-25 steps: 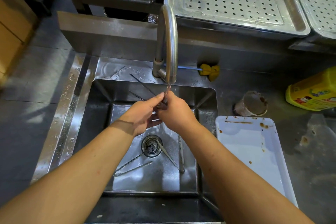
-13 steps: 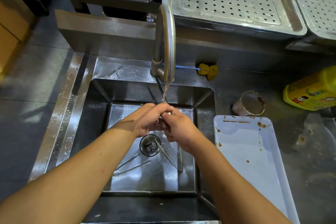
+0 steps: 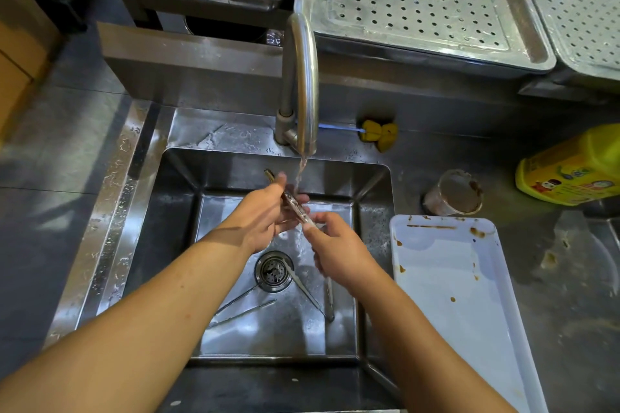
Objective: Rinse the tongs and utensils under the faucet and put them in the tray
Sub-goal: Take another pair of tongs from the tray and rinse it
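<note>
Both hands are taken up with one pair of tongs under the faucet, so the task is judged to be at an early stage: rinsing is under way and nothing has been put away. No utensil is seen in the white tray, which stands on the bench just right of the sink and is marked with brown stains. Several slim utensils lie on the sink floor near the drain; these are judged to be unrinsed, though that cannot be told for certain.

The tongs are held slantwise above the basin, with the thin stream of water falling onto their middle. By the left hand the upper part is gripped — the thumb is laid over the metal and the fingers are curled loosely beneath. By the right hand the lower end is pinched between thumb and fingertips, the other fingers being folded in.
</note>
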`<action>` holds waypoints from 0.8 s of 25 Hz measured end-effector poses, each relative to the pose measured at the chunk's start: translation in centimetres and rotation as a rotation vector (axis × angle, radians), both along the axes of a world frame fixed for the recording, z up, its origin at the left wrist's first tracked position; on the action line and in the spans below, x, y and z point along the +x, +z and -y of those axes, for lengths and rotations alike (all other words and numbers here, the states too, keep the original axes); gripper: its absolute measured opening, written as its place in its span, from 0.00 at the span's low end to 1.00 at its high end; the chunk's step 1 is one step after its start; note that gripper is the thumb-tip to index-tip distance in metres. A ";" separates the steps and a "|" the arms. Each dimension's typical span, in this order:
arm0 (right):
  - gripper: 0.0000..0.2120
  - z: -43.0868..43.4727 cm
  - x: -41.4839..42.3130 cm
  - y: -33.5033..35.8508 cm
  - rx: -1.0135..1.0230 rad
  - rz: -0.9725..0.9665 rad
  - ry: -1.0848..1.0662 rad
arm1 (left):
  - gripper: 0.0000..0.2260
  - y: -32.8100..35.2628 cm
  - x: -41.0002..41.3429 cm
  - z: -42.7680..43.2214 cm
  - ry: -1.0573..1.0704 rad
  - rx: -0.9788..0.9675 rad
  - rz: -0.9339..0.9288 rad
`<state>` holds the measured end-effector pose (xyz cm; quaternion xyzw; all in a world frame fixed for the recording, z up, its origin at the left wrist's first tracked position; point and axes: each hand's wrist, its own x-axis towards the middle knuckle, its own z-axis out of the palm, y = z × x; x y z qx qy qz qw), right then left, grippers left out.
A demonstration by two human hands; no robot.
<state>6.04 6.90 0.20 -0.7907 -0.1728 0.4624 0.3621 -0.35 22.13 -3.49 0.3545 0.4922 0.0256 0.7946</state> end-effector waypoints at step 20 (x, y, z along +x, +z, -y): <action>0.22 -0.2 -1.7 -0.6 -0.135 0.907 0.352 | 0.19 1.2 0.4 0.2 0.026 0.051 -0.181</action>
